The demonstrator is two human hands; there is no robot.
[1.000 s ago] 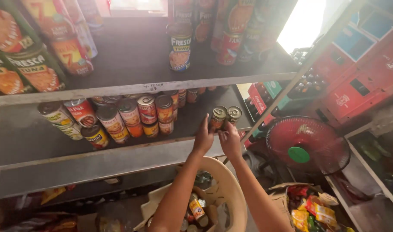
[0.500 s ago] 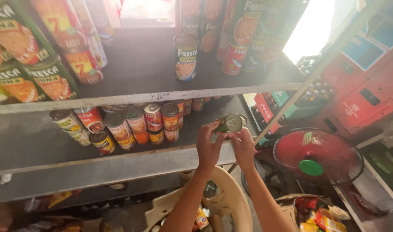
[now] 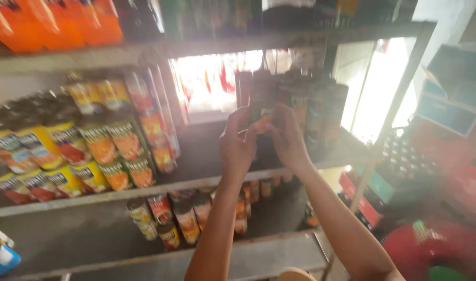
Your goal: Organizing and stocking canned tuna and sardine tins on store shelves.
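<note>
Two hands meet on one can, raised in front of the middle shelf [image 3: 207, 182]. Going left to right from that grip: far to its left and a little below stand the stacked cans [image 3: 100, 156] with yellow and orange labels, roughly a dozen across two tiers (blur keeps me from an exact count). Above them on the top shelf sit orange packs [image 3: 50, 23], at least three.

Left hand [image 3: 238, 143]: fingers curled round the can's left side, clenched on it. The can [image 3: 262, 112] sits between both palms, upright as far as I can tell, green and red label facing the camera, held just above the shelf board and in front of a dark row of cans [image 3: 311, 104]; I count about four there, but glare from behind washes them out.

Right hand [image 3: 287, 138]: wrapped on the can's right side, also grasping it.

Below the grip, on the lower shelf, lie smaller cans [image 3: 170, 218] on their sides, perhaps eight showing. Down and right of the grip are a red fan [image 3: 430, 255] (one) and crates [image 3: 383, 192].

Risks, as I judge them: the picture is smeared by motion, so a quick push could knock the dark row behind the grip and topple it. A slip would drop the can onto the lying cans underneath. The leaning stack to the left looks easy to nudge with an elbow.
</note>
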